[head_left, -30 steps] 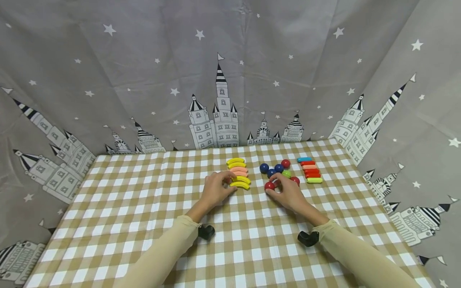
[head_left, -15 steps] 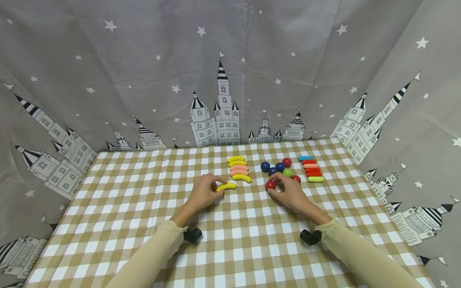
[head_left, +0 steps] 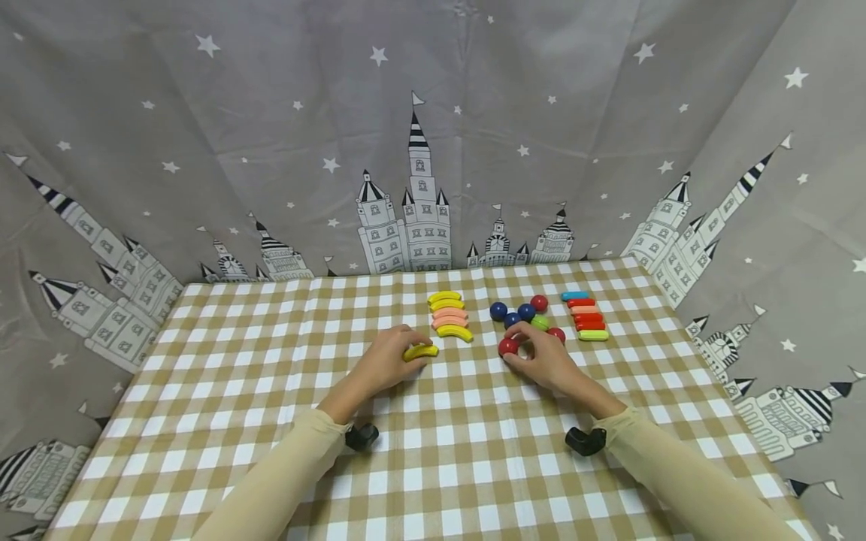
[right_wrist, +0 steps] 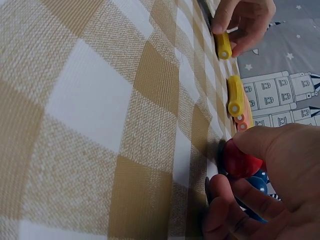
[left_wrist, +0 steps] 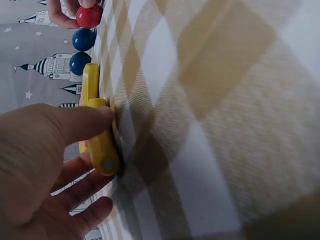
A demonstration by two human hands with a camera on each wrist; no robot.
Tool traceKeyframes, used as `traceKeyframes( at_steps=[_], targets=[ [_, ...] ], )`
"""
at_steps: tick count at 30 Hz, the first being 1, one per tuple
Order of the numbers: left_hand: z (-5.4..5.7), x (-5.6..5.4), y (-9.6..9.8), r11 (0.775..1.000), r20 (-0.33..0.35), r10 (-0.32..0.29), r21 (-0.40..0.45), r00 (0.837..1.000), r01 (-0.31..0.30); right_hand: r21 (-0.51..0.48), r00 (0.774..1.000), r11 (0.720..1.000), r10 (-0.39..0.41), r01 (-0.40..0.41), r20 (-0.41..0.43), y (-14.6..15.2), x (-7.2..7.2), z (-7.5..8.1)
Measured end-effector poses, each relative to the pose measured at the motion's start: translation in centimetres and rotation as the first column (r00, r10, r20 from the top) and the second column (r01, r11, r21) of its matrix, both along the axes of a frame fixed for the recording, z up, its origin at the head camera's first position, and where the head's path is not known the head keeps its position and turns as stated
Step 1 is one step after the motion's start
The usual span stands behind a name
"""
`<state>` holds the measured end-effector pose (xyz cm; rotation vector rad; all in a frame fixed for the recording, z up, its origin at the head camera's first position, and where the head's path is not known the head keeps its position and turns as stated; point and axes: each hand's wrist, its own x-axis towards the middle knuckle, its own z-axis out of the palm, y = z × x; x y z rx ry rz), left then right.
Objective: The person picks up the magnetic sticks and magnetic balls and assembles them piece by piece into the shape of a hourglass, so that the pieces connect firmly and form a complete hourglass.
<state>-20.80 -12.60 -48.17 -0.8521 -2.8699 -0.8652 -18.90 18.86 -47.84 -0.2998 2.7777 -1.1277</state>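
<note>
My left hand (head_left: 386, 361) pinches a curved yellow toy rod (head_left: 421, 352) between thumb and fingers, low at the tablecloth. In the left wrist view, a pale disc marks the near end of this yellow rod (left_wrist: 102, 150). Just right of it lies a row of curved rods: yellow (head_left: 455, 333) ones with pink (head_left: 449, 316) ones between. With thumb and index finger, my right hand (head_left: 549, 364) holds a red ball (head_left: 507, 346) on the cloth, also visible as the red ball (right_wrist: 240, 159) in the right wrist view. My fingers partly cover the balls behind it.
Beyond my right hand sit blue balls (head_left: 498, 310), a green ball (head_left: 540, 322) and more red balls (head_left: 539, 303). Short straight rods in blue (head_left: 575, 296), red and green (head_left: 593, 335) line up farther right. A checked tablecloth (head_left: 223, 391) covers the table before a grey castle-print curtain (head_left: 271, 113).
My left hand has taken the nearest yellow rod out of the row and drawn it left, apart from the others. My right hand stays at the red ball.
</note>
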Motion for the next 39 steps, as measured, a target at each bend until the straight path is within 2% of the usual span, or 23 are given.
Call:
traceKeyframes(
  at_steps=[7,15,22,29,33,39],
  targets=[
    [0.2,-0.7,0.7,0.999,0.081,0.016,-0.034,0.997,-0.014,0.006,1.0,1.0,-0.004,0.004,-0.004,0.0,-0.1,-0.4],
    [0.0,-0.8,1.0,1.0,0.094,0.028,0.0,0.995,-0.028,0.008,1.0,1.0,0.001,-0.001,-0.026,0.0,0.2,-0.1],
    [0.0,0.0,0.7,0.998,0.071,0.041,0.052,0.997,-0.045,0.007,0.999,1.0,0.002,-0.002,-0.042,-0.1,0.2,-0.2],
    [-0.1,0.7,0.2,0.985,0.022,0.056,0.16,0.998,-0.059,0.005,0.999,1.0,0.018,-0.018,-0.042,0.1,0.1,0.1],
    [-0.1,1.3,0.0,0.973,0.04,0.074,0.216,0.996,-0.081,-0.009,0.999,1.0,0.029,-0.029,-0.032,0.1,0.2,0.2],
    [-0.2,2.2,-0.3,0.964,0.079,0.127,0.226,0.989,-0.142,-0.022,0.998,0.998,0.066,-0.067,-0.018,-0.4,0.4,0.4]
  ],
)
